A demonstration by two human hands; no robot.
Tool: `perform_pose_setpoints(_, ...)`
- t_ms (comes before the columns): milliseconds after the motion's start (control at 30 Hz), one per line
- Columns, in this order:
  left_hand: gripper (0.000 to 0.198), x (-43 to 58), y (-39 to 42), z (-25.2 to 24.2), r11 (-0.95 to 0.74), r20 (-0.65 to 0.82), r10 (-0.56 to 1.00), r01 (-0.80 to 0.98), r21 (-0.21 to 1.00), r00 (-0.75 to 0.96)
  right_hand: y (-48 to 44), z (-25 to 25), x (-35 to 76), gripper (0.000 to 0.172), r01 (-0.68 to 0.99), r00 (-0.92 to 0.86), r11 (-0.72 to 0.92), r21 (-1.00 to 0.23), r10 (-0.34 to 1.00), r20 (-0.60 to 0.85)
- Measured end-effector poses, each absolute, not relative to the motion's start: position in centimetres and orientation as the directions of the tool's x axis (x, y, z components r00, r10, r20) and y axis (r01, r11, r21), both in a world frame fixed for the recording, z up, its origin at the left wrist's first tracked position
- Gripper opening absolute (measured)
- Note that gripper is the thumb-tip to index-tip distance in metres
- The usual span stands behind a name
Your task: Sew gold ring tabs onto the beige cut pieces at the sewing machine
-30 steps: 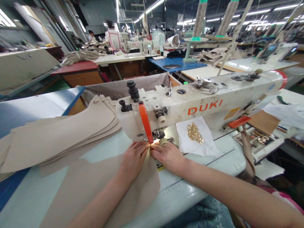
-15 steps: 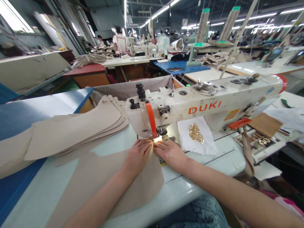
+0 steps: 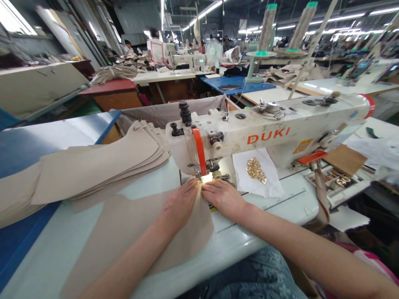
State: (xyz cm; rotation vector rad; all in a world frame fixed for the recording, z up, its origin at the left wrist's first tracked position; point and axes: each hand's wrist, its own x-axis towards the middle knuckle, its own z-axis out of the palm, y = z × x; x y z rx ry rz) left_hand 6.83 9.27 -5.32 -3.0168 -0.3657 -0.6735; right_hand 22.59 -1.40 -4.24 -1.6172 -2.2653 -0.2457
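Observation:
A beige fabric piece (image 3: 124, 228) lies on the pale sewing table, its far edge under the lit needle area of a white sewing machine (image 3: 237, 137). My left hand (image 3: 181, 203) rests on the fabric with its fingers pressed together, tips beside the presser foot. Opposite it, my right hand (image 3: 224, 199) grips the fabric's right edge with bent fingers. Between my fingertips the cloth shows a raised fold. The machine's orange guard (image 3: 199, 151) stands just above the fingers, and the needle itself cannot be made out.
A stack of cut beige pieces (image 3: 102, 166) lies to the left. Gold metal rings (image 3: 256, 170) sit on a white cloth (image 3: 274, 187) right of the needle. Beyond is a parts tray (image 3: 330, 182). Thread cones (image 3: 266, 29) stand behind, and a person (image 3: 157, 52) sits farther back.
The view has tilted slightly, and the fabric seems a little nearer the machine. Both hands keep nearly the same place on it by the needle area.

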Motion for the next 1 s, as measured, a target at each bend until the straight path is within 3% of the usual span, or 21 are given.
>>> perform_pose_setpoints(400,0.037,7.1,9.6,-5.7,-0.967,0.408,0.213,0.251,-0.043,0.888,-0.9,-4.3,22.6,0.007,0.946,-0.286,0.321,-0.039,0.887,0.362)
perform_pose_setpoints(1000,0.034,7.5,9.5,-5.3,-0.959,0.376,0.272,0.282,0.029,0.886,-1.0,-4.0,22.7,0.008,0.948,-0.264,0.308,-0.073,0.897,0.354)
